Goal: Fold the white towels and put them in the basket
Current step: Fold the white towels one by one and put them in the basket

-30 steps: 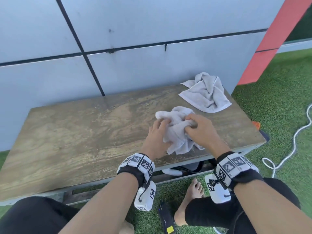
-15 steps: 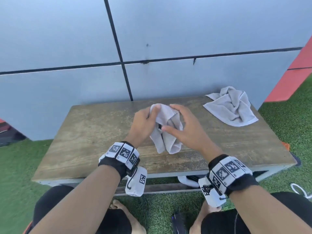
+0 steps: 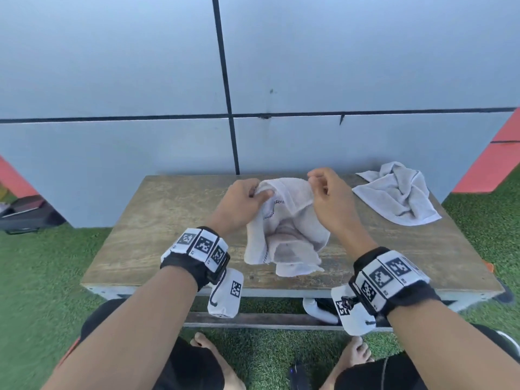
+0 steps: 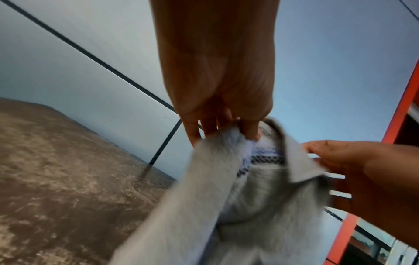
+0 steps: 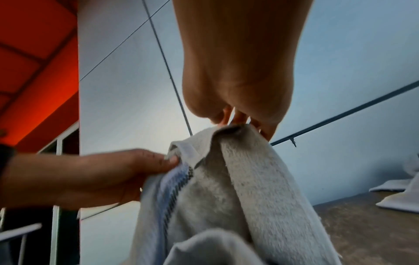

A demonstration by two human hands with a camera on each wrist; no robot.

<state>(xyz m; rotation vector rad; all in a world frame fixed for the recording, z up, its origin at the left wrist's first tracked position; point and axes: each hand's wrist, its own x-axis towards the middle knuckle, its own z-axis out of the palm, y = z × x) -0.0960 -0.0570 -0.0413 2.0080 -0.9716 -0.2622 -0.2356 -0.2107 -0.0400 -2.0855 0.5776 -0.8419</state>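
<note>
Standing across the middle of the head view, the long weathered wooden table [image 3: 157, 237] carries the work, with a grey panelled wall [image 3: 112, 80] filling the upper half of the frame and green artificial turf [image 3: 42, 277] along the lower edges. No basket shows in any view.

The step in hand looks like opening out the first towel before folding it. The crumpled white terry towel with a dark stitched border [image 3: 284, 229] hangs at centre frame, lifted above the table, its lower folds bunched and drooping toward the near edge. A second rumpled white towel [image 3: 399, 195] lies at the upper right of the table, well apart and untouched.

The left hand [image 3: 239, 206] pinches the towel's upper left edge, fingers curled round the cloth; the left wrist view shows the fingertips [image 4: 249, 130] clamped on a fold. The right hand [image 3: 329, 198] pinches the upper right edge between thumb and curled fingers.

Next, I judge, the hands need to find true corners, draw apart until the cloth hangs flat, then lay it down for the first fold.

Against a second ago, the towel has left the tabletop, where both hands were gathering it; half a second ago it was held narrower, and the hands have since spread.
</note>
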